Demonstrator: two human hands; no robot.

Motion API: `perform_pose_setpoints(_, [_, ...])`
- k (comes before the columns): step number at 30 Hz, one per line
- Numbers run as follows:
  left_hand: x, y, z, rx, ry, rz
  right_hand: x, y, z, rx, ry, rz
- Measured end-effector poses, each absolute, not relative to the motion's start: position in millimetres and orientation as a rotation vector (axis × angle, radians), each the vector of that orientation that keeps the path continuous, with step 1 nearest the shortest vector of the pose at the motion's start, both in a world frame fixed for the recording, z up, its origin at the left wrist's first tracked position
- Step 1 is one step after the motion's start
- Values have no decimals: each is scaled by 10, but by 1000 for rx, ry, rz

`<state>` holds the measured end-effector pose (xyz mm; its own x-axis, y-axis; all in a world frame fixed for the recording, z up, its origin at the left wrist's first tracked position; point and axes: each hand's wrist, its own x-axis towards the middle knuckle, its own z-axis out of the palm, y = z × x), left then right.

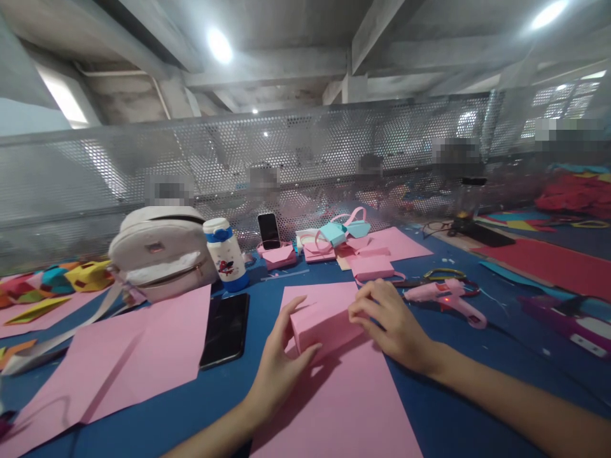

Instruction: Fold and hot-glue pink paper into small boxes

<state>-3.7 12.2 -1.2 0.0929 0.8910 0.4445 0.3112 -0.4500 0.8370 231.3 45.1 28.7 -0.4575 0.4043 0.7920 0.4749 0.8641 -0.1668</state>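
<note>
A sheet of pink paper (pixel 346 407) lies in front of me, with its far part folded up into a raised panel (pixel 324 329). My left hand (pixel 282 362) grips the left end of that fold, thumb in front and fingers behind. At the right end of the fold, my right hand (pixel 384 321) is closed, thumb and fingers pinching the edge of the paper. Just beyond my right hand lies a small pink paper bag (pixel 372 268). Right of it rest a pink glue gun (pixel 442 294) with a red light and a pair of scissors (pixel 446 275).
On the left are a black phone (pixel 225 334), more pink paper (pixel 157 346), a bottle (pixel 228 257) and a pale backpack (pixel 165 254). A perforated metal divider (pixel 305 146) runs behind several small paper bags (pixel 334 234). A purple tool (pixel 568 324) sits far right.
</note>
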Motion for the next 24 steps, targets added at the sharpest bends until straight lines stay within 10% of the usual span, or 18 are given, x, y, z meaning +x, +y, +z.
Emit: perform_pose_setpoints(24, [-3, 224, -34, 1387, 1250, 1261, 2743, 697, -28, -872, -2499, 296])
